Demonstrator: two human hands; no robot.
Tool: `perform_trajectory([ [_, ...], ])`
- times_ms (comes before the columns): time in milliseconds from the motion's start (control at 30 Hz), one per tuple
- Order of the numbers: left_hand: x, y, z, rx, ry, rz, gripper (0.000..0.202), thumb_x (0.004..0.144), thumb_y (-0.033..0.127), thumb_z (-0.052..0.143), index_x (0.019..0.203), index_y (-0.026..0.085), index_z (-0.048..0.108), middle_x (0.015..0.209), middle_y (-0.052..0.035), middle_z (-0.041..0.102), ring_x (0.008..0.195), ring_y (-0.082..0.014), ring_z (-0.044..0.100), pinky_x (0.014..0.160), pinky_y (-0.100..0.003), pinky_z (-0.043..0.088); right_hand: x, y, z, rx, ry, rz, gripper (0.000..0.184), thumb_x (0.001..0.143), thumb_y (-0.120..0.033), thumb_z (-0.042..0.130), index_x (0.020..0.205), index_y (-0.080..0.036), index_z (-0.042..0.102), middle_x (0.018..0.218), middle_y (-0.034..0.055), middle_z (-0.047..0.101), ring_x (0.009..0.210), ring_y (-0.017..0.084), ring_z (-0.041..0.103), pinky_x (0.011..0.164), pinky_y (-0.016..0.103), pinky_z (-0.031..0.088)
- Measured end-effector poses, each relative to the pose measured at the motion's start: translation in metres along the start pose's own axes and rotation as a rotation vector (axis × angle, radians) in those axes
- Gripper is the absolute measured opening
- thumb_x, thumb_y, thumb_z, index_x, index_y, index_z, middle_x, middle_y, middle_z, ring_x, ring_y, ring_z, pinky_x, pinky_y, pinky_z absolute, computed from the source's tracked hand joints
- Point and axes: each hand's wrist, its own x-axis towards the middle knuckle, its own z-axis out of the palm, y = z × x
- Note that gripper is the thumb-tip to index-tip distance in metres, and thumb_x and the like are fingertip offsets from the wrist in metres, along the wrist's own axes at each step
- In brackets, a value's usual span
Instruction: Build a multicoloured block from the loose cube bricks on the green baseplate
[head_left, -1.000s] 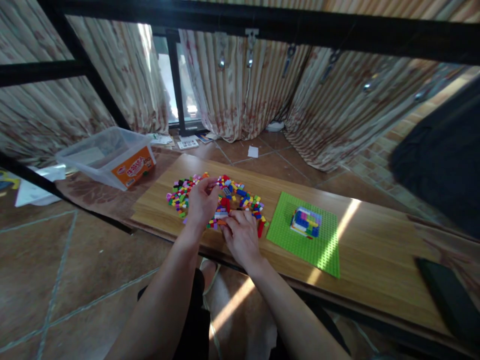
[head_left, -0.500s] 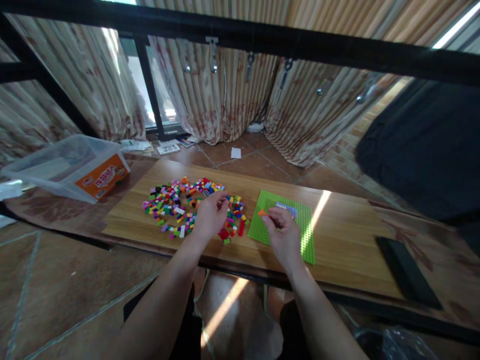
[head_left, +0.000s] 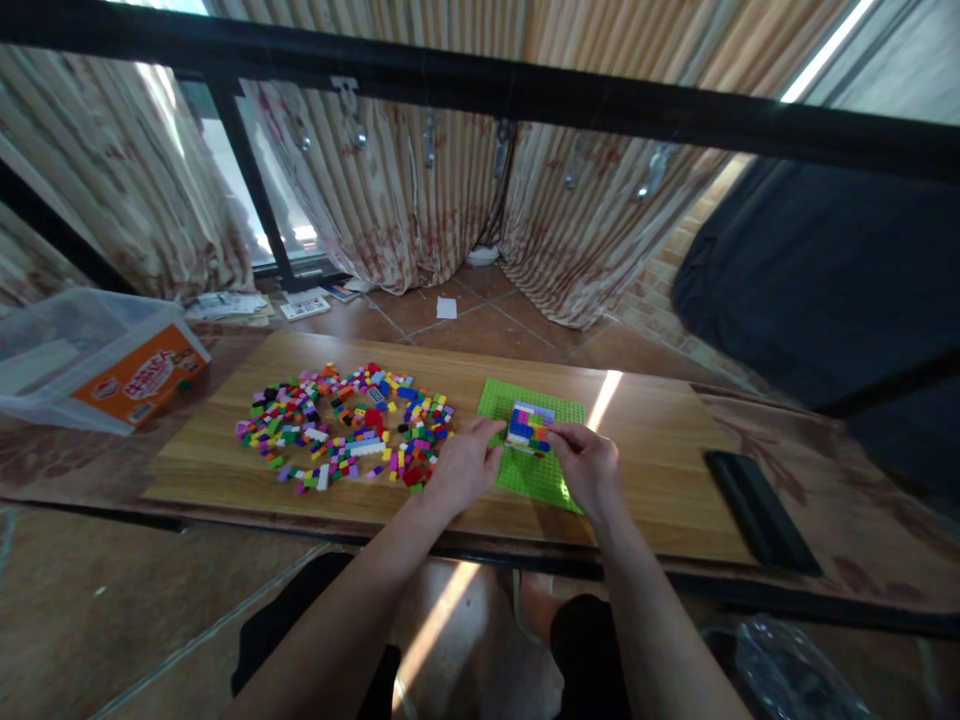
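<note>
A green studded baseplate (head_left: 536,485) lies on the wooden board, and on it stands a small block build (head_left: 525,422) of blue, red, yellow and other toy bricks. My right hand (head_left: 594,468) is at the build's right side, thumb and forefinger pinched on an orange brick (head_left: 542,434) at its top. On the left side, my left hand (head_left: 466,467) has its fingers curled together beside the build. Whether its fingertips hold a brick or only touch the build is hidden.
Loose coloured bricks (head_left: 367,446) spread over the left part of the wooden board (head_left: 645,450). A clear plastic bin (head_left: 90,320) with an orange label stands at far left. A long black object (head_left: 757,510) lies at the right end. A dark metal bar (head_left: 450,75) crosses above.
My left hand has moved right from the brick pile to the build. My right hand has brought the orange brick onto the build. The view has shifted slightly right.
</note>
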Motion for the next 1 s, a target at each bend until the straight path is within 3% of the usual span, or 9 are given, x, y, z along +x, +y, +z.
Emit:
perform_trajectory([
  [200,0.001,0.004,0.006,0.004,-0.076,0.001,0.042,0.086,0.016,0.049,0.127,0.013,0.056,0.118,-0.0121,0.061,0.096,-0.0201,0.063,0.090,-0.036,0.052,0.004,0.004,0.002,-0.009,0.039,0.029,0.029,0.070,-0.042,0.068,0.080,-0.017,0.077,0.081,0.0071,0.076,0.072,0.021,0.068,0.068,0.032,0.052],
  [600,0.001,0.007,0.005,0.034,-0.104,-0.038,0.043,0.087,0.018,0.049,0.129,0.013,0.053,0.121,-0.0127,0.060,0.097,-0.0212,0.063,0.091,-0.037,0.051,0.008,0.014,0.006,-0.015,0.099,0.035,0.027,0.069,-0.042,0.069,0.075,-0.017,0.076,0.071,0.0062,0.075,0.066,0.021,0.067,0.065,0.031,0.052],
  [1000,0.001,0.006,0.005,0.040,-0.102,-0.033,0.043,0.087,0.019,0.048,0.130,0.013,0.052,0.120,-0.0131,0.060,0.100,-0.0219,0.062,0.093,-0.038,0.051,0.001,0.005,0.001,-0.118,0.011,-0.007,0.029,0.066,-0.040,0.070,0.083,-0.017,0.074,0.077,0.0060,0.075,0.060,0.016,0.061,0.060,0.030,0.050],
])
